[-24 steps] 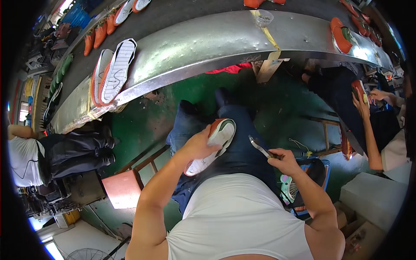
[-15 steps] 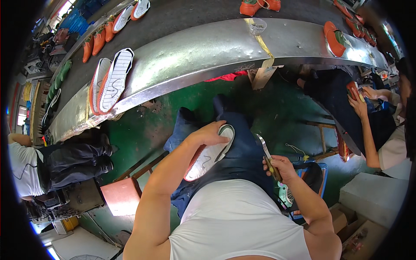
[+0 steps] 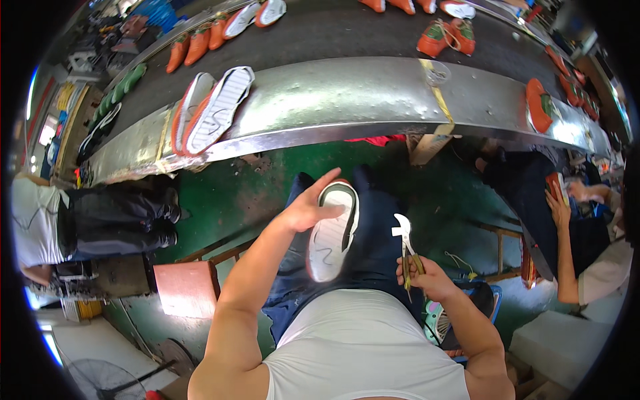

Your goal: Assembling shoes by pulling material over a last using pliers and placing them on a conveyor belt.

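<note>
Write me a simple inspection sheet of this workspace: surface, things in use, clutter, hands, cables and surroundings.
Surface: long bench, dark top, shiny bumpy metal edge.
Things in use: one shoe, pale underside toward the camera; pliers with a metal head.
Clutter: clear cup, yellow strip and other shoes on the bench.
Hands: left hand holds the shoe; right hand holds the pliers, apart from it.
Cables: thin cord at right; purpose unclear.
Surroundings: green floor, reddish box, co-workers on both sides.
</note>
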Available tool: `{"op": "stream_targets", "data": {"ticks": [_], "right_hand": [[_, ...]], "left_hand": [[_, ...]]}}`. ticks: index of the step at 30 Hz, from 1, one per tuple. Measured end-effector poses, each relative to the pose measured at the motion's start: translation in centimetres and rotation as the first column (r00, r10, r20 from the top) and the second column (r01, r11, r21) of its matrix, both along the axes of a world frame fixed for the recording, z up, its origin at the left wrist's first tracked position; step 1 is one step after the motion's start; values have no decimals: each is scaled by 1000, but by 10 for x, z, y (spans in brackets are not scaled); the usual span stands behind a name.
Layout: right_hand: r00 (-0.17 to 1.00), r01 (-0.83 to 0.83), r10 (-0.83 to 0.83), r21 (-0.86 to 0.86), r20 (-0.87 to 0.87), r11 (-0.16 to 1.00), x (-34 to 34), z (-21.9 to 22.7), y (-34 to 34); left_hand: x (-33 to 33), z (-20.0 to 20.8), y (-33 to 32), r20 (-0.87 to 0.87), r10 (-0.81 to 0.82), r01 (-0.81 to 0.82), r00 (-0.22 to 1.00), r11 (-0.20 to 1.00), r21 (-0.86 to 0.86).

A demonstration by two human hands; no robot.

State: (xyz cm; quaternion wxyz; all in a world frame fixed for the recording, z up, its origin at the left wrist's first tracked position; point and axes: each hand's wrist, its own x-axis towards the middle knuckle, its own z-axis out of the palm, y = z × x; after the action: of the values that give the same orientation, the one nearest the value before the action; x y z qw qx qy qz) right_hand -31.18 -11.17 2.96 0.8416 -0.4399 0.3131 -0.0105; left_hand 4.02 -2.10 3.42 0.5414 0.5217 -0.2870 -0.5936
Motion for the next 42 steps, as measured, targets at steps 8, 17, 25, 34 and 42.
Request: {"op": "stream_targets", "data": {"ticks": [8,17,25,34,42], "right_hand": [[892,-426,436,-541,-118,725,88,55,23],[842,-539,535,125,64,833,150,56,19],[710,-700,657,-150,-256,698,183,42,28],[904,-132,426,-971,-36,198,210,-57,43],[789,-193,580,-978,-203,-81,100,18,7]], "left_hand": [[-8,0,94,307,148,-112,940,985,-132],[8,-14,127,384,179,-109,906,974,-197],[12,-24,130,303,355,-314,884,933,-176],[30,-62,127,-35,581,-581,813,807,-104],[16,-22,119,133,540,-494,831,826,-271]]}}
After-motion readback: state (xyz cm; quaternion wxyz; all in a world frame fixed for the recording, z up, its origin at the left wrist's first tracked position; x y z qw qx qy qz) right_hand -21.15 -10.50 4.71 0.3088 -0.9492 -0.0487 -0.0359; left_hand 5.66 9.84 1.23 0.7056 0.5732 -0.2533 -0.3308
